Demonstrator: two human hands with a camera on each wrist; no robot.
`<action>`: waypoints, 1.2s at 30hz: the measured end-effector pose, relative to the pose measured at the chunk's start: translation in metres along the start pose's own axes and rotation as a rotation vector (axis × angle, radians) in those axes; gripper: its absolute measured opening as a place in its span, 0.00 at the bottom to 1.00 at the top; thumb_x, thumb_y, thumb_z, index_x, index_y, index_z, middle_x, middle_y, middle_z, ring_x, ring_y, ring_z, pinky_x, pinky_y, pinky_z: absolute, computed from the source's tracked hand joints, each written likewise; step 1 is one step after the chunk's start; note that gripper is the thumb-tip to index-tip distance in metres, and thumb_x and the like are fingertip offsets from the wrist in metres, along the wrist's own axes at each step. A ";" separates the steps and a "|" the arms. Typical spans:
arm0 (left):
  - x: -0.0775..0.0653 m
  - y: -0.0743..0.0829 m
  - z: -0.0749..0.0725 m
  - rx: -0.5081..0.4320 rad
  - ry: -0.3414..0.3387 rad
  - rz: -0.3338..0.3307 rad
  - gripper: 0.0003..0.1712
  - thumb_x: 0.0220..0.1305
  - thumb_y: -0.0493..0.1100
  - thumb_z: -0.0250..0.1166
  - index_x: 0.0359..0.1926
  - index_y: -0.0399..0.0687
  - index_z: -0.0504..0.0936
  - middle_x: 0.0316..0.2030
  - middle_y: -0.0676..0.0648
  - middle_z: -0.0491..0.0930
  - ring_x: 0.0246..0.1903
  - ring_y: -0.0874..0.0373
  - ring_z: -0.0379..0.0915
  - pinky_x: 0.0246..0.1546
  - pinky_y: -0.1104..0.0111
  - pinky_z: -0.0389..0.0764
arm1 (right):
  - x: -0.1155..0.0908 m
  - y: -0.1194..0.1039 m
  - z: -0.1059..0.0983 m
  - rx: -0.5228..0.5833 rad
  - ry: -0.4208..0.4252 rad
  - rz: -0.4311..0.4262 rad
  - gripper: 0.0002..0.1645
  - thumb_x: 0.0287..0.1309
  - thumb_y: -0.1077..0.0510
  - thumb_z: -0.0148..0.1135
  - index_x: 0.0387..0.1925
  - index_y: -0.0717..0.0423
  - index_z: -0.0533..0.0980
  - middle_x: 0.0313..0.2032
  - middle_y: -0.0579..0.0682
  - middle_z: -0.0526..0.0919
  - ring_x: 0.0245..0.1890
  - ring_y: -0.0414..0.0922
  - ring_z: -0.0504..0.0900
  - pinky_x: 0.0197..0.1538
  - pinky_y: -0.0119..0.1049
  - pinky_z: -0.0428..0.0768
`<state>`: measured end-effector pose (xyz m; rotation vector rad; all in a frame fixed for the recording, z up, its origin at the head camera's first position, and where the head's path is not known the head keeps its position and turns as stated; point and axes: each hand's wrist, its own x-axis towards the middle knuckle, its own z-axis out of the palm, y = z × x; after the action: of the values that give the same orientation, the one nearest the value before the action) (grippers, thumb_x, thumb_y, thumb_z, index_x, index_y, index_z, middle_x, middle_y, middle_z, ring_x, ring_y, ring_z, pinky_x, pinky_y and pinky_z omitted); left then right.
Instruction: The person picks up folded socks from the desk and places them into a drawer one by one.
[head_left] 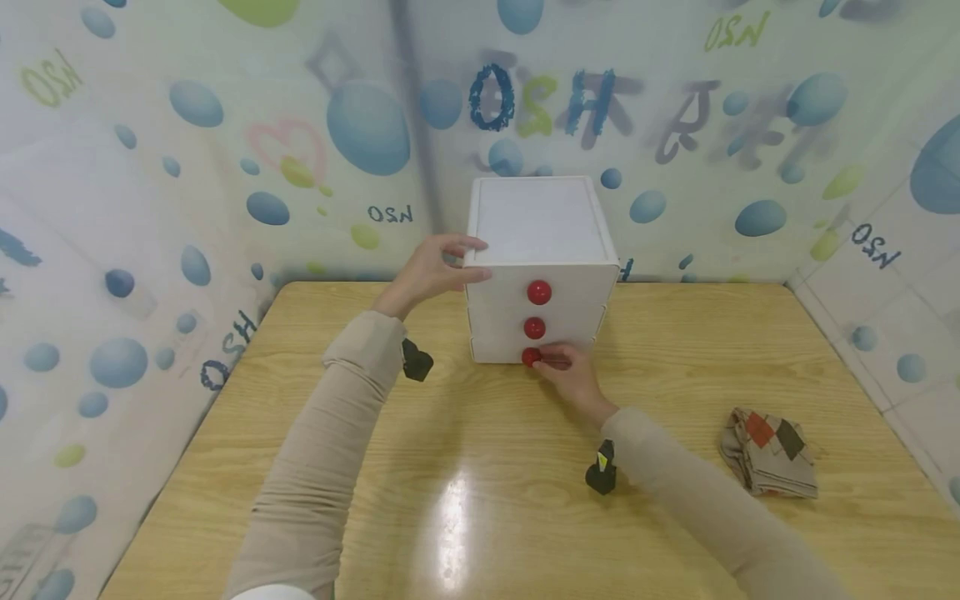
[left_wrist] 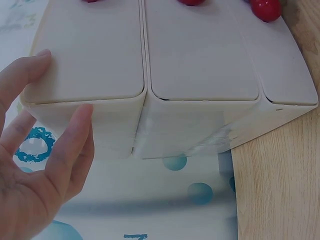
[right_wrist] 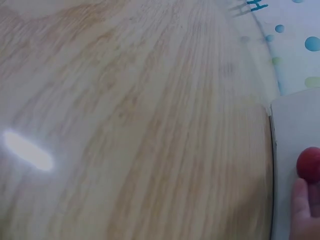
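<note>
A white three-drawer cabinet stands at the back of the table, its drawer fronts about flush. Down its front run a top red knob, a middle red knob and a bottom red knob. My left hand touches the cabinet's upper left corner, fairly straight fingers spread around the edge; the left wrist view shows the thumb against the top drawer's front. Between thumb and fingers, my right hand pinches the bottom knob. Only its fingertips show in the right wrist view, beside the knob.
A folded argyle-patterned cloth item lies on the wooden table at the right. Patterned wall sheeting closes in the back and both sides, close behind the cabinet. A dark wrist device hangs by the right sleeve.
</note>
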<state>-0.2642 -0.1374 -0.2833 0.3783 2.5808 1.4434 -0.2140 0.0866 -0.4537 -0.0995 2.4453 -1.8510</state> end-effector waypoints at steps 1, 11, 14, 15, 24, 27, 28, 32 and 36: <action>0.000 0.000 0.000 -0.001 0.000 0.000 0.28 0.48 0.50 0.68 0.52 0.52 0.74 0.50 0.44 0.66 0.37 0.52 0.74 0.36 0.64 0.79 | 0.001 0.001 0.001 -0.003 0.007 0.008 0.17 0.52 0.63 0.60 0.45 0.67 0.72 0.45 0.60 0.74 0.46 0.53 0.74 0.46 0.38 0.76; -0.001 0.001 0.000 0.005 0.002 -0.004 0.28 0.48 0.50 0.68 0.52 0.53 0.74 0.49 0.45 0.66 0.36 0.52 0.74 0.35 0.65 0.79 | 0.003 0.003 0.008 -0.023 0.089 0.052 0.20 0.48 0.57 0.65 0.41 0.66 0.74 0.42 0.59 0.77 0.45 0.50 0.75 0.48 0.39 0.74; 0.000 0.000 0.000 -0.005 -0.001 -0.001 0.28 0.48 0.50 0.68 0.52 0.53 0.74 0.49 0.45 0.66 0.37 0.52 0.74 0.36 0.63 0.78 | 0.003 0.004 0.008 -0.038 0.101 0.049 0.21 0.48 0.56 0.65 0.41 0.65 0.74 0.43 0.58 0.77 0.45 0.50 0.74 0.49 0.39 0.73; 0.000 0.000 0.000 -0.006 -0.001 0.001 0.28 0.48 0.50 0.68 0.52 0.53 0.74 0.49 0.45 0.66 0.37 0.52 0.73 0.37 0.63 0.78 | 0.002 0.004 0.008 -0.042 0.104 0.055 0.21 0.48 0.55 0.65 0.41 0.64 0.74 0.43 0.58 0.76 0.45 0.50 0.74 0.49 0.40 0.73; 0.000 0.000 0.000 0.004 -0.001 -0.002 0.28 0.48 0.50 0.68 0.52 0.54 0.73 0.49 0.45 0.66 0.35 0.52 0.75 0.36 0.63 0.78 | 0.000 0.001 0.012 -0.063 0.141 0.058 0.21 0.48 0.53 0.65 0.40 0.63 0.74 0.43 0.56 0.76 0.45 0.50 0.72 0.51 0.41 0.71; -0.001 -0.001 0.000 0.007 0.001 0.003 0.28 0.48 0.50 0.68 0.52 0.54 0.73 0.50 0.45 0.66 0.36 0.52 0.74 0.36 0.63 0.78 | 0.000 0.002 0.015 -0.055 0.153 0.065 0.21 0.47 0.54 0.65 0.40 0.63 0.73 0.42 0.56 0.75 0.45 0.50 0.72 0.51 0.41 0.71; -0.001 -0.001 0.000 0.013 0.002 0.004 0.28 0.48 0.51 0.68 0.52 0.54 0.73 0.50 0.45 0.66 0.36 0.52 0.74 0.36 0.64 0.78 | 0.000 0.002 0.015 -0.052 0.159 0.065 0.20 0.47 0.55 0.65 0.40 0.63 0.73 0.42 0.56 0.75 0.45 0.50 0.72 0.51 0.41 0.71; 0.000 -0.001 -0.001 0.015 0.001 0.013 0.28 0.49 0.51 0.68 0.52 0.54 0.73 0.50 0.45 0.66 0.37 0.52 0.74 0.35 0.64 0.78 | 0.001 0.004 0.018 -0.049 0.188 0.050 0.19 0.47 0.56 0.66 0.39 0.64 0.74 0.41 0.57 0.76 0.44 0.50 0.73 0.50 0.41 0.72; 0.000 -0.002 0.000 0.005 0.000 0.018 0.28 0.48 0.50 0.68 0.52 0.53 0.73 0.49 0.44 0.66 0.36 0.51 0.74 0.37 0.61 0.78 | 0.001 0.005 0.020 -0.040 0.208 0.038 0.19 0.47 0.57 0.66 0.39 0.65 0.74 0.41 0.59 0.77 0.43 0.51 0.74 0.48 0.41 0.73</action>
<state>-0.2647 -0.1385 -0.2850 0.4038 2.5877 1.4437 -0.2126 0.0688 -0.4637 0.1443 2.5989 -1.8836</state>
